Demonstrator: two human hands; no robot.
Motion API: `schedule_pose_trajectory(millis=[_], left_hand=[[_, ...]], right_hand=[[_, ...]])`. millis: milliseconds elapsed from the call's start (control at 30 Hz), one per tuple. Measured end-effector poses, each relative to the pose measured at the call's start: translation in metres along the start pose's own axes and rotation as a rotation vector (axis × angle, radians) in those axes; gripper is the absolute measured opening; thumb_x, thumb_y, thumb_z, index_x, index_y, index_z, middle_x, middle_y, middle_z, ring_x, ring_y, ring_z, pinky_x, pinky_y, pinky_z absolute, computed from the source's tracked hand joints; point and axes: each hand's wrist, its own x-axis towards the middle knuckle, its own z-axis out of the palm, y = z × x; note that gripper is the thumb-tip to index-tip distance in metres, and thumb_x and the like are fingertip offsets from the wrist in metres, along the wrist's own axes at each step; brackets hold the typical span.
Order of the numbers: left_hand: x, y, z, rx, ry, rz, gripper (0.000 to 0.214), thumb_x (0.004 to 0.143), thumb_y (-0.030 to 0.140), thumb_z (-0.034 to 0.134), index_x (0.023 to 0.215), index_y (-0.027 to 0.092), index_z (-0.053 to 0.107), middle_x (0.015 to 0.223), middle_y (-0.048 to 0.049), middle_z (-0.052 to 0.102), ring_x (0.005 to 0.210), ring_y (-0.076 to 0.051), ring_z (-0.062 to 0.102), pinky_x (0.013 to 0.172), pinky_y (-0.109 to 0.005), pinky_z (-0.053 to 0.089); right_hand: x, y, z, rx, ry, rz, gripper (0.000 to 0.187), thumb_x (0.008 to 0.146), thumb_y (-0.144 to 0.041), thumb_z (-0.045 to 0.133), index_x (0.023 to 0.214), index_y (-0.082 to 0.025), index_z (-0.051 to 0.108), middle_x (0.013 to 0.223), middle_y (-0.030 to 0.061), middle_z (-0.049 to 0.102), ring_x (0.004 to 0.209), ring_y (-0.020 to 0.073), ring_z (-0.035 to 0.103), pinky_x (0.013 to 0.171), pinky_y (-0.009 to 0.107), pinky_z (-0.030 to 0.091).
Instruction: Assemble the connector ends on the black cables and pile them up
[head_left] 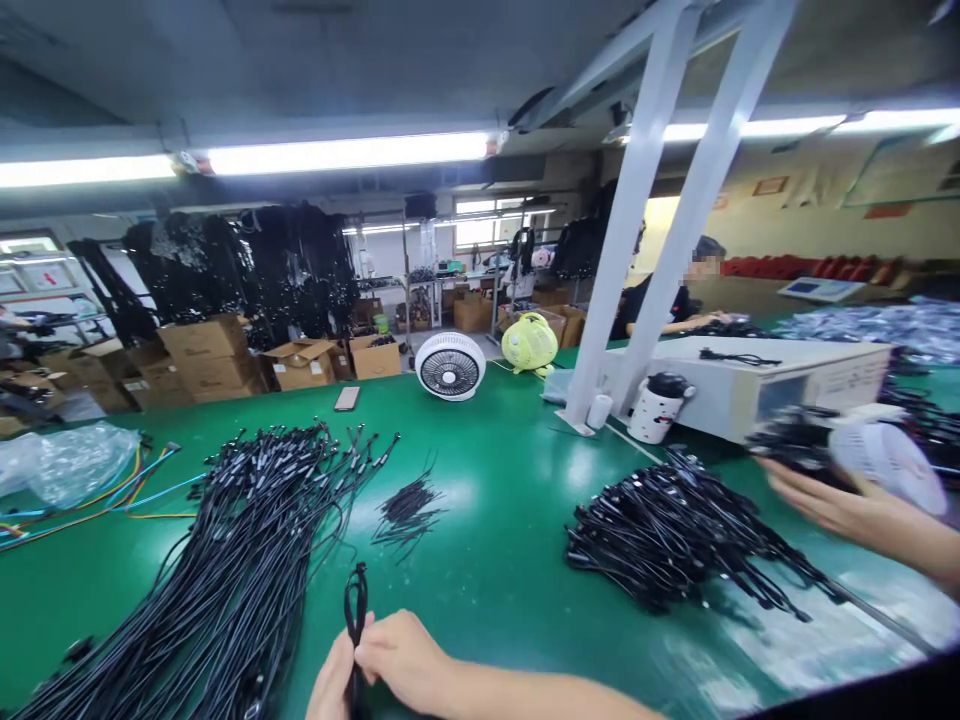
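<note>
Fingers [363, 658] of the right hand [409, 655] are closed in a pinch on a folded black cable [355, 602], and the left hand [331, 682] is wrapped round it just beside them. Its looped end stands up above the fingertips with nothing holding it, so a slack pinch could let the fold spring apart. Just beyond the fingers lie short black strips [409, 503], loose and crossed; a careless reach would probably scatter them. Left of the fingers, a spread of long cables [251, 530] overlaps so closely that tugging one might drag or snarl its neighbours. Well to the right is a heap of cables [667, 535], and past it a co-worker's hand [832, 500] holds a blurred dark bunch [799, 440]; stray ends there could catch if that hand brushes the heap.
</note>
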Motion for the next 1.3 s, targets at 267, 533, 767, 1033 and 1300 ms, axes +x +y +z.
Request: schedule_pose_trajectory(millis=[267, 533, 767, 1033, 1300], left_hand=[[-0.031, 0.007, -0.016, 0.506, -0.08, 0.493, 0.029, 0.079, 0.034, 0.049, 0.072, 0.022, 0.074, 0.088, -0.0059, 0.05, 0.089, -0.022, 0.054, 0.09, -0.035, 0.043], [-0.039, -0.003, -0.01, 0.113, -0.149, 0.066, 0.049, 0.081, 0.055, 0.047, 0.078, 0.013, 0.072, 0.07, -0.004, 0.049, 0.072, -0.017, 0.047, 0.075, -0.032, 0.04], [-0.059, 0.032, -0.001, 0.216, -0.215, 0.37, 0.077, 0.089, 0.07, 0.02, 0.083, 0.016, 0.074, 0.094, -0.0089, 0.06, 0.092, -0.02, 0.052, 0.092, -0.035, 0.041], [-0.058, 0.018, 0.018, 0.378, 0.026, 0.508, 0.05, 0.088, 0.047, 0.053, 0.131, 0.02, 0.053, 0.126, -0.0131, 0.053, 0.113, -0.025, 0.055, 0.095, -0.042, 0.048], [-0.048, 0.003, 0.038, 0.799, 0.057, 0.584, 0.056, 0.097, 0.027, 0.029, 0.15, 0.013, 0.021, 0.136, -0.0206, 0.047, 0.129, -0.029, 0.044, 0.11, -0.051, 0.034]], right_hand=[[-0.016, -0.003, -0.015, 0.092, -0.029, -0.064, 0.026, 0.082, -0.026, 0.044, 0.058, -0.016, 0.048, 0.056, -0.0025, 0.046, 0.053, 0.0088, 0.036, 0.056, 0.022, 0.027], [-0.035, -0.008, -0.008, -0.61, 0.19, -0.664, 0.028, 0.092, -0.015, 0.035, 0.073, -0.017, 0.055, 0.068, 0.0032, 0.057, 0.063, 0.0137, 0.044, 0.062, 0.03, 0.025], [-0.016, 0.01, -0.005, 0.082, -0.243, -0.282, 0.05, 0.096, -0.044, 0.03, 0.058, -0.017, 0.048, 0.059, 0.0, 0.05, 0.06, 0.0123, 0.043, 0.059, 0.025, 0.031], [-0.011, 0.006, -0.031, 0.553, -0.114, -0.024, 0.048, 0.085, -0.06, 0.046, 0.061, -0.019, 0.045, 0.055, -0.0043, 0.034, 0.053, 0.0101, 0.03, 0.052, 0.025, 0.024], [-0.03, -0.003, -0.017, 0.07, 0.217, -0.101, 0.038, 0.095, -0.041, 0.03, 0.09, -0.019, 0.06, 0.094, 0.0102, 0.064, 0.092, 0.0222, 0.058, 0.086, 0.037, 0.045]])
